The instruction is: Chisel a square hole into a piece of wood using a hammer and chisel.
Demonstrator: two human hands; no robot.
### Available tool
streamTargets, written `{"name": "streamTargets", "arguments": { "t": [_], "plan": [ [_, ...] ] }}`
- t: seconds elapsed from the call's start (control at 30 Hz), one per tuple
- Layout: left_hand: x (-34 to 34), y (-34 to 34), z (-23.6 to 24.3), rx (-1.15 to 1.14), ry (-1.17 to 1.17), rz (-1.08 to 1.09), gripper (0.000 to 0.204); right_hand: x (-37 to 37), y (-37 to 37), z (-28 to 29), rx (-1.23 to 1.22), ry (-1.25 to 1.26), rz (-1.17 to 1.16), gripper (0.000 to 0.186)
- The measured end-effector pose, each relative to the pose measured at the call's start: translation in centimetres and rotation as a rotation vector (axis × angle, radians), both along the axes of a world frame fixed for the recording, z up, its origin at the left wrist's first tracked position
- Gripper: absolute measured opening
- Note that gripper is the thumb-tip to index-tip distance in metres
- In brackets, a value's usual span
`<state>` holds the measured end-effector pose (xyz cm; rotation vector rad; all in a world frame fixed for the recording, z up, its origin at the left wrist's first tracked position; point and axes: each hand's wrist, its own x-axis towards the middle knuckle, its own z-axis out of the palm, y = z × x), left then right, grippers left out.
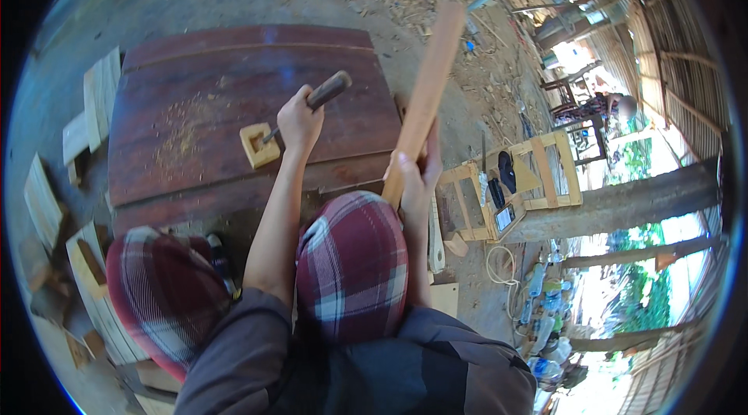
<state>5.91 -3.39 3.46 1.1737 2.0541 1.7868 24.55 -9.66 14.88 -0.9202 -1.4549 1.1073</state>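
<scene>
From where I stand, the table point(335, 130) appears to be of dark reddish wood, smooth and rather glossy, because it gives back a bluish light near its far edge. Toward its left edge, the wood shavings point(181, 137) look dry and rough. Nearer to the front edge, the small block point(265, 156) is of yellowish wood, matt. The chisel point(329, 90) has a thin shaft which looks like metal; the material of its dark handle I cannot tell. By the right edge, the long bar point(428, 88) is of smooth brown wood. The plaid cloth point(354, 259) over the knees seems soft and matt. Past the left edge, the boards point(101, 99) are of pale wood.
</scene>
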Motion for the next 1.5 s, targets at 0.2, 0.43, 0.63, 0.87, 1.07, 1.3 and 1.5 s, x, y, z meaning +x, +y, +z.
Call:
{"name": "streamTargets", "arguments": {
  "t": [0.2,0.43,0.63,0.87,1.07,1.3,1.5],
  "plan": [
    [1.0,0.8,0.5,0.044,0.025,-0.005,0.013,1.4,0.8,-3.4,-0.038,-0.409,0.050,0.074],
    [0.7,0.2,-0.4,0.018,0.039,-0.002,0.013,1.5,0.2,-1.1,-0.308,-0.136,0.018,0.076],
    [0.8,0.4,-0.5,-0.011,0.038,0.029,0.013,1.4,0.6,-2.4,-0.091,-0.370,0.098,0.078],
    [1.4,0.8,0.2,-0.013,0.032,0.009,0.013,0.9,0.9,-4.5,-0.321,-0.444,-0.084,0.078],
    [0.5,0.4,-1.0,0.029,0.070,0.009,0.012,0.9,-0.1,-0.9,-0.340,-0.206,-0.100,0.076],
    [0.4,0.4,-1.5,-0.063,0.116,-0.020,0.013,2.0,1.2,-4.0,-0.184,-0.440,0.047,0.074],
    [2.0,-0.1,-2.7,-0.042,0.185,-0.118,0.013,2.3,0.7,-2.3,-0.279,-0.293,-0.081,0.074]
  ]
}}
